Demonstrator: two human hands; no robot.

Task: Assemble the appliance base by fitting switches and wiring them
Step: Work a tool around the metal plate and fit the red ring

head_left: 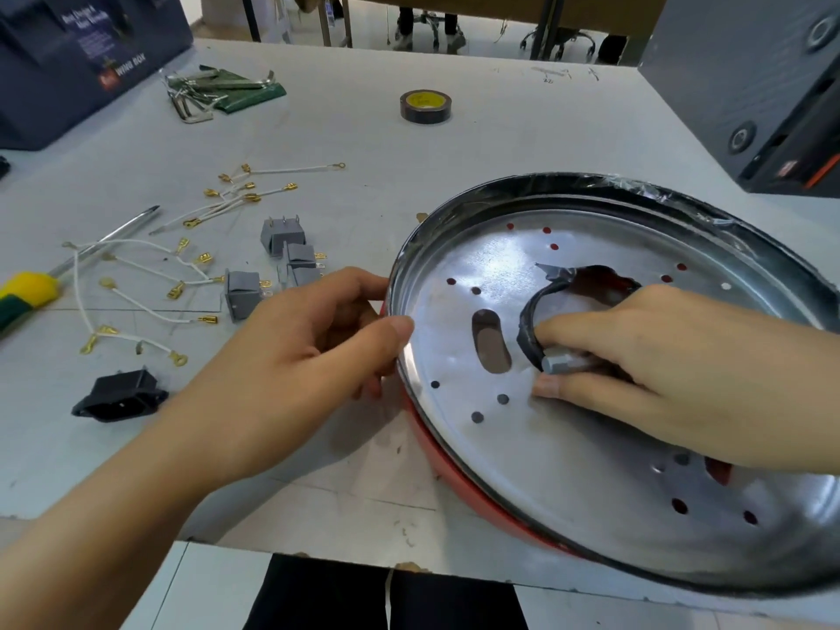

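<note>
The appliance base (586,475) is a round shiny metal pan with a red outer shell, lying at the right of the table. My left hand (318,352) grips its left rim, thumb on the inner edge. My right hand (654,356) lies inside the pan and pinches a small grey switch (561,365) joined to a black taped cable (529,320) that curves out of a ragged hole in the pan floor. Three more grey switches (284,261) lie on the table left of the pan. White wires with brass terminals (150,288) are scattered further left.
A black power socket (120,395) lies near the front left. A yellow-handled screwdriver (68,266) points toward the wires. A tape roll (426,106) and hex keys on a green pouch (218,90) sit further back. Dark boxes stand at the far left and far right.
</note>
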